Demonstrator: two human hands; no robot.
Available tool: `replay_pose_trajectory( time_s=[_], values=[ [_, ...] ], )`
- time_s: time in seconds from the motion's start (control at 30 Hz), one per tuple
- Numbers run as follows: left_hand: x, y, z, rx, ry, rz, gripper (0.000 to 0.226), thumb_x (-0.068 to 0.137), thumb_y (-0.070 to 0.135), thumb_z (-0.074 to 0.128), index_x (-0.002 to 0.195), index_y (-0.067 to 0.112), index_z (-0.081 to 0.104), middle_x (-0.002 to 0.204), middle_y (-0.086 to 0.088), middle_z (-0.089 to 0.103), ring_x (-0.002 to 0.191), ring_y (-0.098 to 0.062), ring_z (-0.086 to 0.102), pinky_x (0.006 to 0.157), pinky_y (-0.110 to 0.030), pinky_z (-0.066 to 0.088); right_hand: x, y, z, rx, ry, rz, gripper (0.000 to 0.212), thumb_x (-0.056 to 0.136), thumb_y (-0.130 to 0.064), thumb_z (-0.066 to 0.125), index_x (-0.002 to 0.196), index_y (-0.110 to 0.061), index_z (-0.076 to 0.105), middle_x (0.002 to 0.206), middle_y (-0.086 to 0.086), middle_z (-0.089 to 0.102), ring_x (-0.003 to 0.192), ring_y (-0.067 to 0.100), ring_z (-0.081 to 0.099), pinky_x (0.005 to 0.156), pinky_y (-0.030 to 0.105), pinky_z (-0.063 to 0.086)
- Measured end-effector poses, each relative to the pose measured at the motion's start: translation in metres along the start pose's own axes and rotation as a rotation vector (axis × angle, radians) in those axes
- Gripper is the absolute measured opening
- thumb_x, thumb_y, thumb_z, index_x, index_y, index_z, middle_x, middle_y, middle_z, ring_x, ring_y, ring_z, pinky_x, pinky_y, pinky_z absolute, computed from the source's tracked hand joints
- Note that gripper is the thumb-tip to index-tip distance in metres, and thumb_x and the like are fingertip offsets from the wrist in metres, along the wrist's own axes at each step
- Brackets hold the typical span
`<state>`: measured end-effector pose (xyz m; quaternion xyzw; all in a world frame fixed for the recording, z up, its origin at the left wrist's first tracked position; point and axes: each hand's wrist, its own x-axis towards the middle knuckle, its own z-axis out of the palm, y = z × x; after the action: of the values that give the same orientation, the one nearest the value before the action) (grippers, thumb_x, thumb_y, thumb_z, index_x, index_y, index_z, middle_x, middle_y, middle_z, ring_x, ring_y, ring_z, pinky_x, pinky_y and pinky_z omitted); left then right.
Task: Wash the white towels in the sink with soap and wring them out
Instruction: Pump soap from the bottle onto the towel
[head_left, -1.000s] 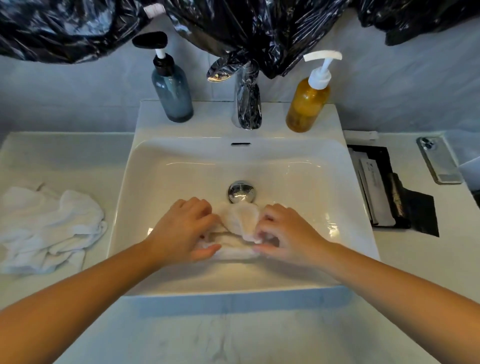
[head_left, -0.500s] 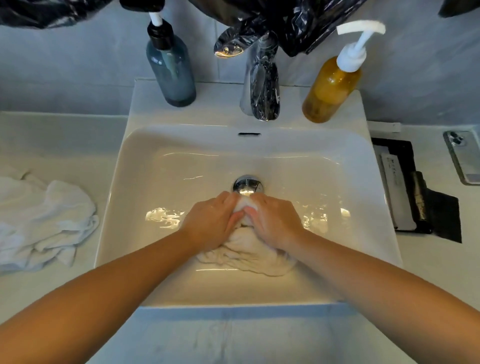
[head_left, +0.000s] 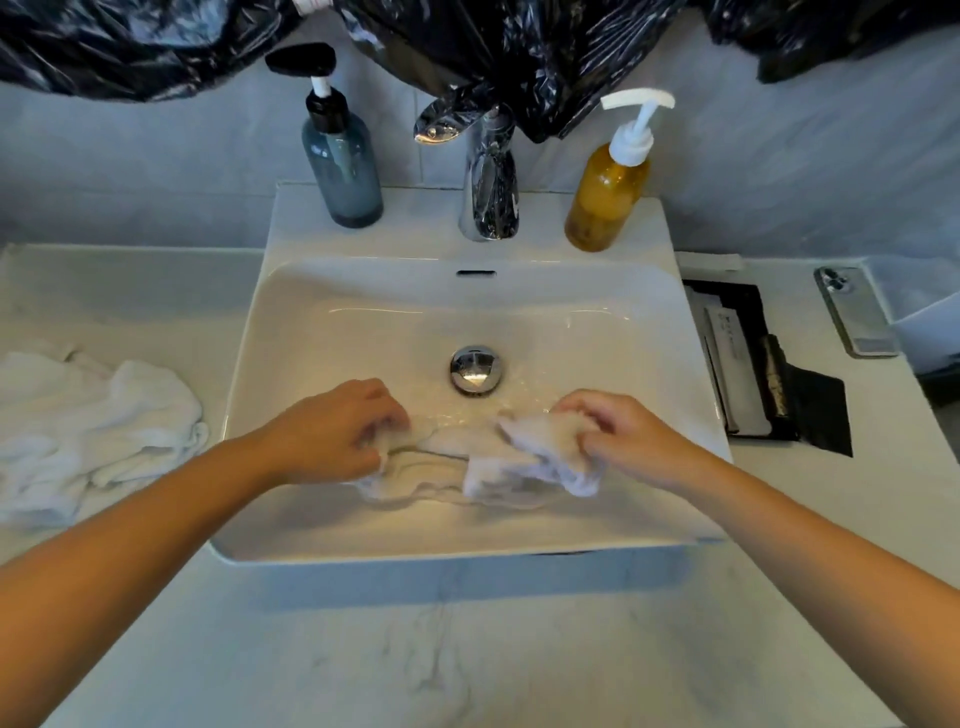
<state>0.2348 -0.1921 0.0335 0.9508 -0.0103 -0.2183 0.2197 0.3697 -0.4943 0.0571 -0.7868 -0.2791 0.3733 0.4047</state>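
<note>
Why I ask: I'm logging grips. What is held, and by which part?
One white towel: left hand grips its left end, right hand its bunched right end.

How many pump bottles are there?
2. The blue-grey bottle stands left of the tap, the amber bottle right of it, both on the sink ledge. None looks hidden.

On the left hand (head_left: 332, 431) the fingertips (head_left: 389, 418) blur into the soaked towel (head_left: 524, 447), black plastic (head_left: 519, 52) swallows the top of the tap (head_left: 491, 192), and the towel pile (head_left: 104, 415) runs off the left edge.
</note>
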Motion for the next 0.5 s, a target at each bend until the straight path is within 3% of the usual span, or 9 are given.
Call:
replay_pose_trajectory(
  time_s=[0.1, 0.2, 0.27, 0.33, 0.37, 0.43, 0.5],
  values=[
    [0.009, 0.017, 0.019, 0.005, 0.045, -0.081, 0.061, 0.084, 0.053, 0.052, 0.14, 0.03, 0.042, 0.139, 0.004, 0.042, 0.115, -0.013, 0.04, 0.092, -0.029, 0.043, 0.003, -0.007, 0.045, -0.207, -0.13, -0.045, 0.034, 0.085, -0.011, 0.065, 0.116, -0.023, 0.065, 0.117, -0.009, 0.059, 0.108, 0.006, 0.056, 0.091, 0.02, 0.046],
    [0.012, 0.03, 0.027, 0.045, 0.136, -0.24, 0.071, 0.087, 0.061, 0.055, 0.147, 0.031, 0.031, 0.148, 0.001, 0.037, 0.125, -0.022, 0.043, 0.098, -0.038, 0.047, 0.006, -0.012, 0.067, -0.396, -0.068, -0.126, 0.038, 0.09, -0.035, 0.068, 0.126, -0.025, 0.062, 0.13, -0.007, 0.049, 0.116, 0.009, 0.048, 0.099, 0.031, 0.041],
    [0.004, 0.025, 0.029, 0.161, 0.073, -0.352, 0.078, 0.087, 0.062, 0.056, 0.149, 0.028, 0.024, 0.141, -0.003, 0.045, 0.116, -0.023, 0.052, 0.091, -0.036, 0.051, 0.001, -0.002, 0.054, -0.492, -0.05, -0.086, 0.048, 0.092, -0.05, 0.062, 0.135, -0.032, 0.054, 0.144, -0.006, 0.039, 0.131, 0.013, 0.036, 0.109, 0.038, 0.033],
    [-0.003, 0.02, 0.029, 0.178, -0.01, -0.452, 0.062, 0.092, 0.053, 0.055, 0.143, 0.025, 0.034, 0.127, -0.003, 0.056, 0.1, -0.02, 0.057, 0.081, -0.029, 0.049, -0.006, 0.008, 0.038, -0.631, -0.134, 0.005, 0.067, 0.088, -0.063, 0.059, 0.146, -0.036, 0.038, 0.152, -0.005, 0.03, 0.137, 0.018, 0.029, 0.111, 0.042, 0.03],
    [-0.003, 0.02, 0.027, 0.112, -0.02, -0.499, 0.053, 0.095, 0.046, 0.054, 0.14, 0.024, 0.04, 0.124, -0.004, 0.058, 0.099, -0.021, 0.058, 0.081, -0.029, 0.047, -0.008, 0.011, 0.035, -0.689, -0.157, 0.026, 0.072, 0.086, -0.066, 0.06, 0.147, -0.036, 0.036, 0.149, -0.005, 0.032, 0.133, 0.018, 0.032, 0.107, 0.04, 0.035],
    [0.002, 0.023, 0.02, -0.136, 0.061, -0.579, 0.045, 0.098, 0.04, 0.052, 0.138, 0.02, 0.047, 0.13, -0.009, 0.058, 0.108, -0.027, 0.057, 0.087, -0.033, 0.044, -0.005, 0.009, 0.041, -0.793, -0.067, -0.031, 0.063, 0.084, -0.067, 0.061, 0.135, -0.032, 0.049, 0.129, -0.005, 0.045, 0.116, 0.016, 0.042, 0.087, 0.032, 0.042],
    [0.012, 0.033, 0.006, -0.464, 0.254, -0.621, 0.04, 0.097, 0.039, 0.053, 0.131, 0.017, 0.054, 0.13, -0.01, 0.059, 0.111, -0.029, 0.056, 0.087, -0.033, 0.041, 0.002, 0.0, 0.054, -0.851, 0.028, -0.125, 0.042, 0.087, -0.066, 0.057, 0.108, -0.029, 0.059, 0.102, -0.009, 0.05, 0.096, 0.014, 0.047, 0.065, 0.027, 0.034]
  ],
)
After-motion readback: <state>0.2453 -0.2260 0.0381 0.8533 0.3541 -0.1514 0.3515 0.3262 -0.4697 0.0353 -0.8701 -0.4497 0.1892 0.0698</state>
